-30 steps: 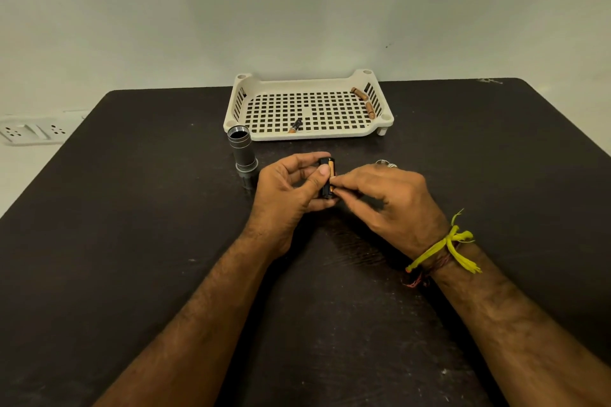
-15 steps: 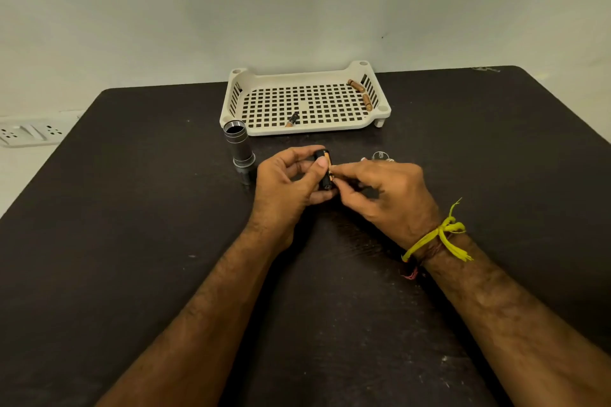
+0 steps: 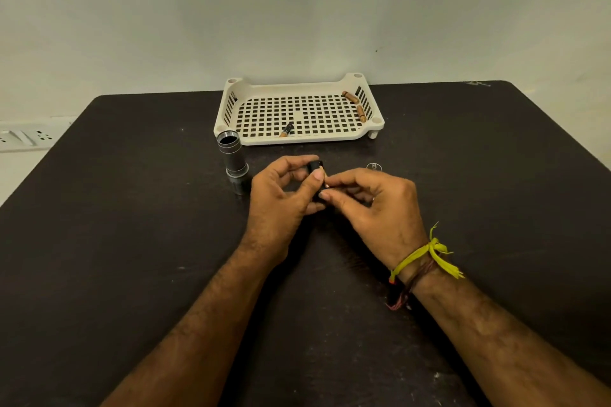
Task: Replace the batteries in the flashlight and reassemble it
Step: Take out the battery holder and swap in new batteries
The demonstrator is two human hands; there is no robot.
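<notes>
My left hand [image 3: 281, 201] grips a small black battery holder [image 3: 314, 167] between thumb and fingers, just above the dark table. My right hand [image 3: 373, 205] pinches a battery against the holder's right side; only its copper tip [image 3: 326, 186] shows between the fingertips. The grey flashlight body [image 3: 232, 157] stands upright with its open end up, left of my hands. A small round cap [image 3: 374, 167] lies on the table behind my right hand. The cream tray [image 3: 297, 139] at the back holds one black-and-copper battery [image 3: 286, 129] near its front and two brown batteries [image 3: 355, 104] along its right wall.
The dark table [image 3: 132, 241] spreads wide around my hands, with its far edge against a pale wall. A white socket strip [image 3: 23, 137] sits beyond the table's left edge.
The view has tilted down a little, so the tray and hands sit lower in frame. My right fingers have shifted on the battery at the holder's side; the holder has turned slightly.
</notes>
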